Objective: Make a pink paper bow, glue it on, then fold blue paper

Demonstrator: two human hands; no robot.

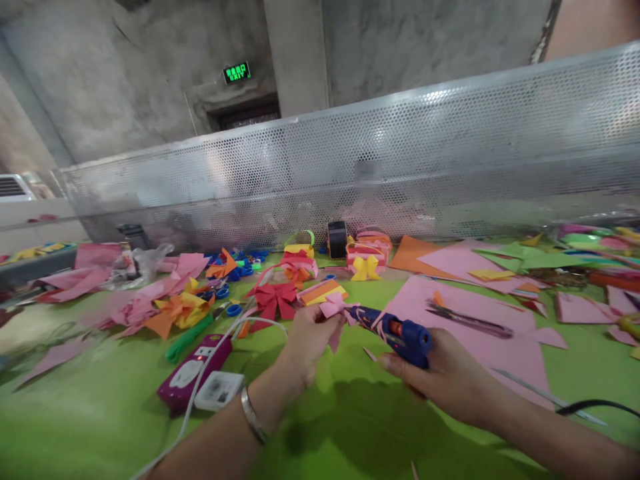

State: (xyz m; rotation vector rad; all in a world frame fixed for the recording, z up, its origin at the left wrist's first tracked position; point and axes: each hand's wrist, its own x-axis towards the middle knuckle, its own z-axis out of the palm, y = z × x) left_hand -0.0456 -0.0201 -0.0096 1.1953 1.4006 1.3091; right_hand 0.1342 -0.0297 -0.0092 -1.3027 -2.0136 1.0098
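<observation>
My left hand [309,337] pinches a pink paper bow [334,308] above the green tabletop [345,420]. A blue glue gun [393,331] is gripped in my right hand [445,373], its nozzle pointing left and meeting or nearly touching the bow. Whether glue is coming out cannot be made out. Strips of pink are wound round the gun's barrel. Just beyond my left hand lies a red paper bow [276,298], and near it sits a stack of orange and yellow paper [323,292].
A purple power strip [194,373] with a white adapter [219,391] and cable lies at left. Scissors [470,320] rest on pink paper [415,293] at right. Small paper baskets [367,259] and a phone [337,240] stand at the back before a perforated metal screen [320,160].
</observation>
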